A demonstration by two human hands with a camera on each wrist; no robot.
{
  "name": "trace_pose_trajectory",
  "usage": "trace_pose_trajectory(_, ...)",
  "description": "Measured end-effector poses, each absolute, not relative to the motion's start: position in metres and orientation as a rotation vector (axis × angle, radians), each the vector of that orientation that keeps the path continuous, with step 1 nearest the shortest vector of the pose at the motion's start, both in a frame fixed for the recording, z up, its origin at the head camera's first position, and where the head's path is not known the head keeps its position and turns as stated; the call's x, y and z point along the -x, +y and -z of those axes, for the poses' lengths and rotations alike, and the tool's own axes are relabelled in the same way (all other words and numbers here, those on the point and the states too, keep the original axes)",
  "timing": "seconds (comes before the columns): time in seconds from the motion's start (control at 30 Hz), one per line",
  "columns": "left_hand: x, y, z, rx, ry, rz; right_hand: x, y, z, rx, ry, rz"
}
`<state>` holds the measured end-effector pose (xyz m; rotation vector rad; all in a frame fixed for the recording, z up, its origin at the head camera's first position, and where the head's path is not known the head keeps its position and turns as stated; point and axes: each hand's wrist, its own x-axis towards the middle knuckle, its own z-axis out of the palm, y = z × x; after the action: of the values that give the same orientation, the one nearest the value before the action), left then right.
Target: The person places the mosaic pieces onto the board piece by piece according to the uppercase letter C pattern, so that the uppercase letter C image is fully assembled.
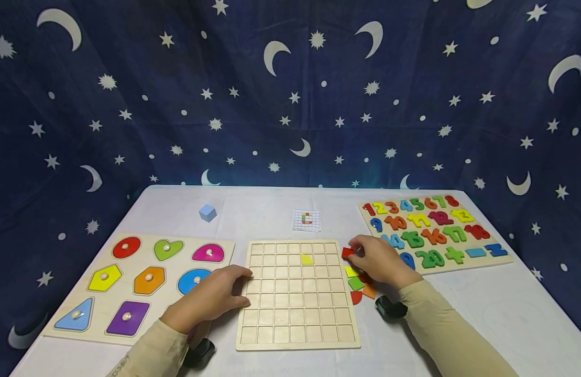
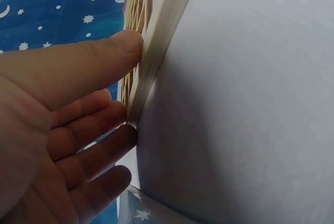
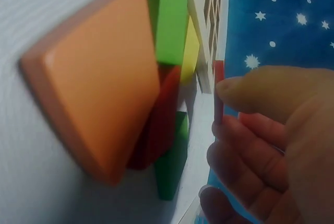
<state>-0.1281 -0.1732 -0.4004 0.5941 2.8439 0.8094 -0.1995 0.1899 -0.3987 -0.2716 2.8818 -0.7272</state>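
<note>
A wooden grid board (image 1: 290, 301) lies flat in the middle of the table, with one yellow tile (image 1: 307, 259) in an upper cell. My left hand (image 1: 214, 296) touches the board's left edge with its fingers straight; the left wrist view shows the thumb against the rim. Between thumb and fingers my right hand (image 1: 382, 262) pinches a red tile (image 3: 219, 91), just off the board's upper right edge. Below that hand lies a loose pile of tiles: an orange tile (image 3: 99, 78), a light green tile (image 3: 172, 23), a yellow one, and several red and green ones.
A shape puzzle with knobs (image 1: 170, 335) lies at the left, partly under my left forearm. The number puzzle board (image 1: 479, 264) is at the right. Farther back are a blue cube (image 1: 207, 212) and a pattern card (image 1: 297, 220). A starry cloth (image 1: 290, 141) hangs behind.
</note>
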Motion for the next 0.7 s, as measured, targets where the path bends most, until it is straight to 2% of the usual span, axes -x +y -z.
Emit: trace_pose_trajectory(0.7, 0.128, -0.174, 0.401, -0.621, 2.852, -0.804, 0.201, 0.161, 0.399, 0.452, 2.912, 0.725)
